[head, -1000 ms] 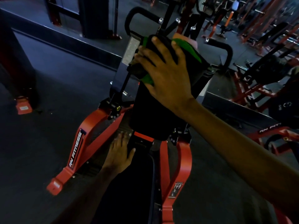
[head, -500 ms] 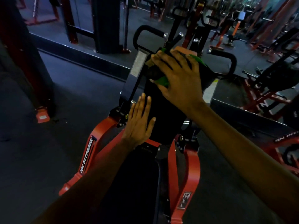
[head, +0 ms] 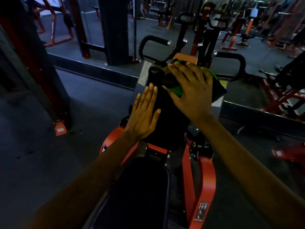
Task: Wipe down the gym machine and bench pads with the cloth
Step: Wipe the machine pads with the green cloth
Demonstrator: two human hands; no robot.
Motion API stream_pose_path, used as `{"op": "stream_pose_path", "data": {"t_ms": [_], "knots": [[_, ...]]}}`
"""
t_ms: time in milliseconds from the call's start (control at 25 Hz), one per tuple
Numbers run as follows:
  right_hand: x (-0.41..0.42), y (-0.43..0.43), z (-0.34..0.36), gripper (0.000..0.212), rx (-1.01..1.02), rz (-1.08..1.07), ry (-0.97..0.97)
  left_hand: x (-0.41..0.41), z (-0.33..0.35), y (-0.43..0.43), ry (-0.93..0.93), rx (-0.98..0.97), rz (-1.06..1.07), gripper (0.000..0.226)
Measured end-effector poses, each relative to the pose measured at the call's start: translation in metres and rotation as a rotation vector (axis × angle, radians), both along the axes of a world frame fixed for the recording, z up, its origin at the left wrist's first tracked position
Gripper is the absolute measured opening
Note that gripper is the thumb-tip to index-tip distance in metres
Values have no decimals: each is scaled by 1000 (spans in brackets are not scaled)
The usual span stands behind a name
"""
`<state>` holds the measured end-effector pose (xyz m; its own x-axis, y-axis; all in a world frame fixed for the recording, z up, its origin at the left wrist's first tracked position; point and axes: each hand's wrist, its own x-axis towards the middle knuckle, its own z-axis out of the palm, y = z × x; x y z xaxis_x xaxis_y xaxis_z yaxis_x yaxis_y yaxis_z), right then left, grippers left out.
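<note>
The green cloth point(head: 177, 90) lies on the top of the upright black pad point(head: 166, 126) of the machine, mostly hidden under the right hand point(head: 194, 93). Green shows between thumb and forefinger, and again past the little finger at the pad's right edge. The right hand lies flat on the cloth, fingers straight and spread, pressing it to the pad rather than gripping it. It sits on the cloth at the pad's top as it did a second ago and half a second ago.

The left hand point(head: 144, 116) is what differs. A second ago it lay low, near the front of the seat point(head: 140, 195). Half a second ago it had lifted to the pad's lower left edge. Now it rests palm-down on the left side of the pad, higher up, fingers straight and close together, thumb out toward the middle, holding nothing. Its fingertips come near the right thumb but stay apart from it.

Below the pad the seat runs toward the camera, with the red frame point(head: 207, 184) on either side. Two black handles point(head: 145, 42) curve out beyond the pad's top. The dark floor point(head: 49, 154) lies all round, with a post point(head: 33, 63) to the left.
</note>
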<state>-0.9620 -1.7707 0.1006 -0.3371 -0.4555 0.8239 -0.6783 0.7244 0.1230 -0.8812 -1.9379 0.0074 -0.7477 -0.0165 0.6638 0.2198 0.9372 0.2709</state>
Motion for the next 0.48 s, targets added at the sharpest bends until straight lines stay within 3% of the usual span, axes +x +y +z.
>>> {"op": "stream_pose_path", "data": {"t_ms": [200,360,480], "knots": [[0,28,-41,64,-95,61,35,-8,24,6,34,-36,-3,65],[6,24,-62,62,-377,131,-100,-14,37,4,55,-87,13,65],[18,18,-91,63,-539,160,-205,-14,45,11,91,-238,-26,64]]}}
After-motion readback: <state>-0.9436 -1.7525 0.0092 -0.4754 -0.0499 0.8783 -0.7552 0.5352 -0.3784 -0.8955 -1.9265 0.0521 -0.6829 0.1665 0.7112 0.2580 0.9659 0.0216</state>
